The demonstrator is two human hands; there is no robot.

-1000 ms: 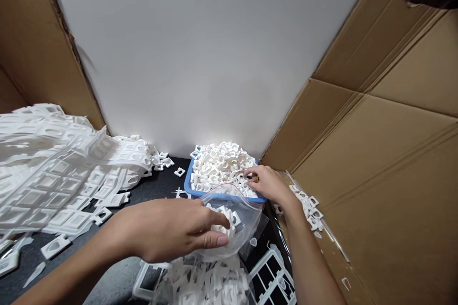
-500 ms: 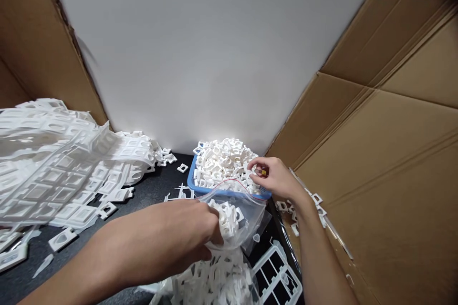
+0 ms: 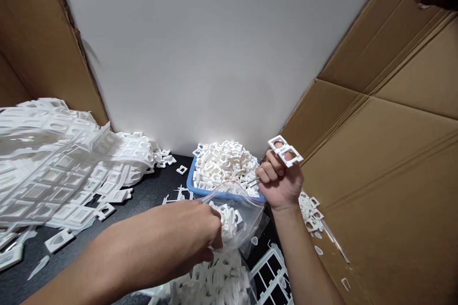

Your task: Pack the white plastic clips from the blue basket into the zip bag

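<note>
My left hand (image 3: 193,228) is closed on the near side of a clear zip bag (image 3: 246,214) with a red seal line. Small white plastic pieces (image 3: 229,221) fill the bag's mouth. Raised to the right of a blue basket (image 3: 190,182), my right hand (image 3: 281,181) pinches two white plastic frames (image 3: 286,150) with rounded openings, seen side by side. A thin metal tool (image 3: 254,182), its kind unclear, sticks out from the curled fingers of the same hand. The basket is heaped with similar white pieces (image 3: 227,164).
Sheets of joined white frames (image 3: 64,167) are piled at left on the dark table (image 3: 143,209). More white pieces (image 3: 207,281) lie below my left hand. An empty grid frame (image 3: 272,276) lies near my right forearm. Cardboard walls (image 3: 393,176) stand at both sides.
My right hand has risen from the basket's right edge and turned palm toward me, now showing two white frames in its fingers. My left hand stays on the bag.
</note>
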